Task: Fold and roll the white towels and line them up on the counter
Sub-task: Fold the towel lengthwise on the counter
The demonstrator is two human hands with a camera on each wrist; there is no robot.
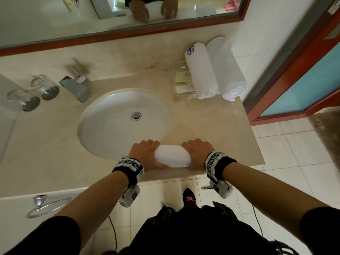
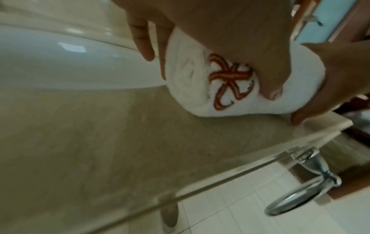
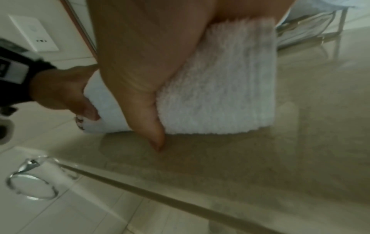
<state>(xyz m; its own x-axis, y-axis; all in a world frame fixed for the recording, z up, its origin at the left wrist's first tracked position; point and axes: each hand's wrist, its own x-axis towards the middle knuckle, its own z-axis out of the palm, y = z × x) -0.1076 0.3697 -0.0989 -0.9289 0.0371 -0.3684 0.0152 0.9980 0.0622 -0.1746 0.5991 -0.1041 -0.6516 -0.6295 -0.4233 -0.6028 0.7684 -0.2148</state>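
The rolled white towel (image 1: pixel 172 157) lies at the tabletop's (image 1: pixel 230 126) front edge, its long axis running along that edge, left to right. The left hand (image 1: pixel 145 153) and right hand (image 1: pixel 197 153) each curl round one end, equally near. The two finished rolls (image 1: pixel 215 69) wait at the back right corner, lying front to back.

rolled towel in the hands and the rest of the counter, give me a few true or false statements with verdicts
1. Both hands, left hand and right hand, grip the small white rolled towel. True.
2. That towel lies inside the white oval sink basin. False: it lies on the beige stone counter, at the front edge.
3. Two finished white towel rolls lie side by side at the right rear. True.
4. The towel's embroidered emblem is blue. False: it is red-orange.
5. Two clear drinking glasses stand left of the chrome faucet. True.
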